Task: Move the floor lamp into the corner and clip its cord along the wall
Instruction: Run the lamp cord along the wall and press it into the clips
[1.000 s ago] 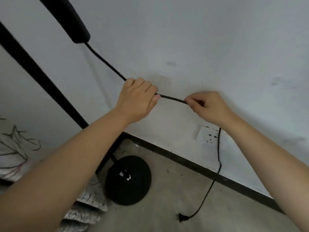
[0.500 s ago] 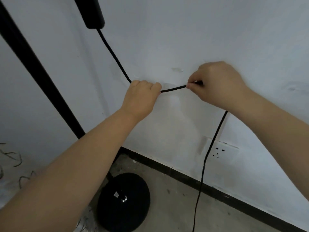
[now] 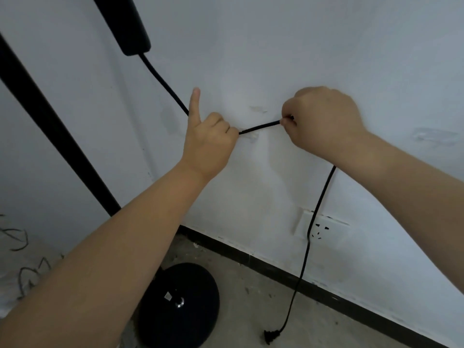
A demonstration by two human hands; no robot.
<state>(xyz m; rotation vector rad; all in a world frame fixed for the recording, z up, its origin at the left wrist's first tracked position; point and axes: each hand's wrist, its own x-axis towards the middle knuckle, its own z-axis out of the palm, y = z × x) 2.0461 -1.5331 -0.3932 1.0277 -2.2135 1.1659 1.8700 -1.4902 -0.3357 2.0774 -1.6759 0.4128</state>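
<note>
Scuffed white wall [image 3: 301, 59], concrete floor [image 3: 251, 310]

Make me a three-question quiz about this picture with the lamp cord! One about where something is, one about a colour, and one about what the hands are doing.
1. Where is the plug?
A. in the wall socket
B. on the floor
C. in a hand

2. What colour is the cord?
A. white
B. red
C. black

3. What are the hands doing?
A. both hold the cord
B. both hang free
C. one holds a hammer

Answers:
1 B, the plug lies on the floor below the socket.
2 C, the cord is black against the white wall.
3 A, the left hand and right hand each grip the cord.
</note>
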